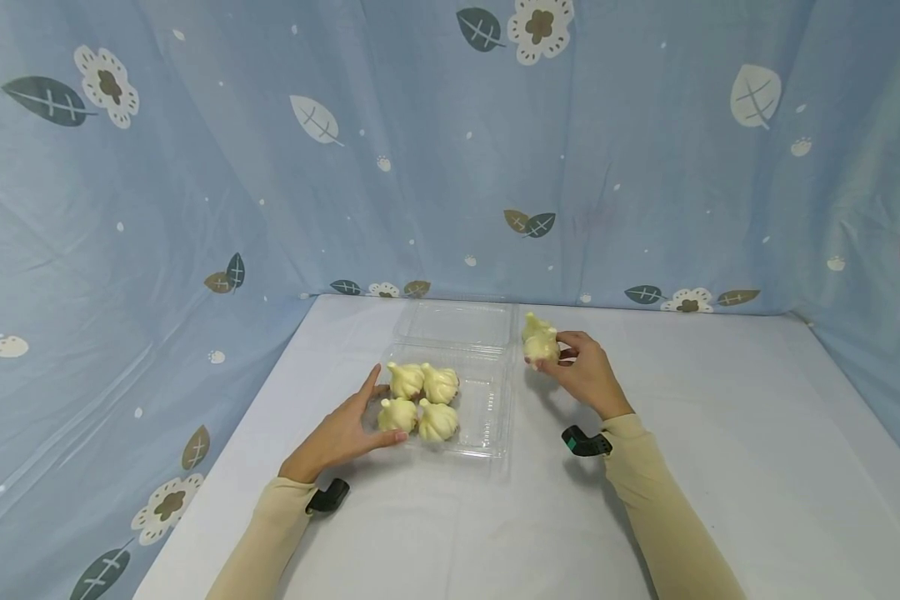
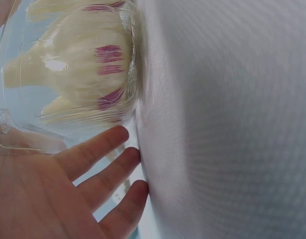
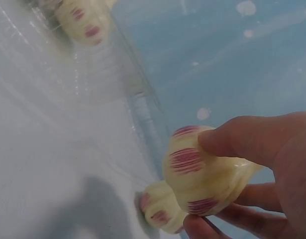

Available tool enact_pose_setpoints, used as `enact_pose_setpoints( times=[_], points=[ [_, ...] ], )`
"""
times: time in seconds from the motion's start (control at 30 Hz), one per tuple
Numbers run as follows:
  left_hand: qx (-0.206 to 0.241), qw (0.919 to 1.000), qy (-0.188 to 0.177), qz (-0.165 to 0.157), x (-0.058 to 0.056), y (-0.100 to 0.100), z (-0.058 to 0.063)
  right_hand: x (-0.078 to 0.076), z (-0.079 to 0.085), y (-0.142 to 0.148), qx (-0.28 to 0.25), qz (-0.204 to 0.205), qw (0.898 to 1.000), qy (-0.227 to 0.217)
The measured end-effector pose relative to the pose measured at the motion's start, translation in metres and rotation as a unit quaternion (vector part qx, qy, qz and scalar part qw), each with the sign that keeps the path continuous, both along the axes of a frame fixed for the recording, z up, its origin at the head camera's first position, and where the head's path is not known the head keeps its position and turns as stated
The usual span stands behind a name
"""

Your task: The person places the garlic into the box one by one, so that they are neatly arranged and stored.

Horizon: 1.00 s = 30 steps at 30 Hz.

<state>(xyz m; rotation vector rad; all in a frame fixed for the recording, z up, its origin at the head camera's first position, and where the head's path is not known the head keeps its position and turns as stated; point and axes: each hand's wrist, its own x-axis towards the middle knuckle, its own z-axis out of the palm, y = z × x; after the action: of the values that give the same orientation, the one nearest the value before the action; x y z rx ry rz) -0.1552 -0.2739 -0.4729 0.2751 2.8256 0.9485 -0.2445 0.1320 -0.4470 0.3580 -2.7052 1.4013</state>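
Note:
My right hand (image 1: pixel 587 375) pinches a pale garlic bulb (image 3: pixel 207 172) with purple streaks, thumb on one side and fingers on the other. A second garlic bulb (image 3: pixel 160 206) lies on the table just beyond it. Left of these is a clear plastic clamshell box (image 1: pixel 487 417) with its lid (image 1: pixel 457 323) laid back. Several garlic bulbs (image 1: pixel 438 421) sit in two rows in its left part. My left hand (image 1: pixel 341 433) rests against the box's left end, fingers spread and fairly straight, the thumb along the near side.
A white cloth (image 1: pixel 720 433) covers the table. Blue patterned fabric (image 1: pixel 420 167) hangs behind it and at both sides. Each wrist wears a black device (image 1: pixel 587 442). The box's right part (image 1: pixel 487 392) shows bare plastic.

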Motion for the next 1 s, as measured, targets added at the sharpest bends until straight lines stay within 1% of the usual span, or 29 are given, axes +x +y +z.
enact_pose_setpoints(
  times=[0.23,0.47,0.6,0.77,1.0],
  points=[
    [0.000,1.0000,0.002,-0.003,-0.001,0.000,-0.001,0.002,0.006,-0.001,-0.011,0.012,1.000,0.017],
    [0.006,1.0000,0.002,-0.007,-0.001,0.001,0.001,0.004,0.011,-0.003,-0.018,0.007,1.000,0.007],
    [0.001,1.0000,0.003,-0.007,-0.001,0.001,0.001,0.007,0.016,-0.006,-0.038,0.010,0.999,-0.002],
    [0.000,1.0000,0.001,-0.005,-0.002,0.001,0.000,0.010,0.021,-0.009,-0.062,0.020,0.998,-0.001],
    [-0.001,1.0000,0.002,-0.005,-0.002,0.001,-0.001,0.012,0.025,-0.011,-0.080,0.028,0.996,0.004]
  ],
)
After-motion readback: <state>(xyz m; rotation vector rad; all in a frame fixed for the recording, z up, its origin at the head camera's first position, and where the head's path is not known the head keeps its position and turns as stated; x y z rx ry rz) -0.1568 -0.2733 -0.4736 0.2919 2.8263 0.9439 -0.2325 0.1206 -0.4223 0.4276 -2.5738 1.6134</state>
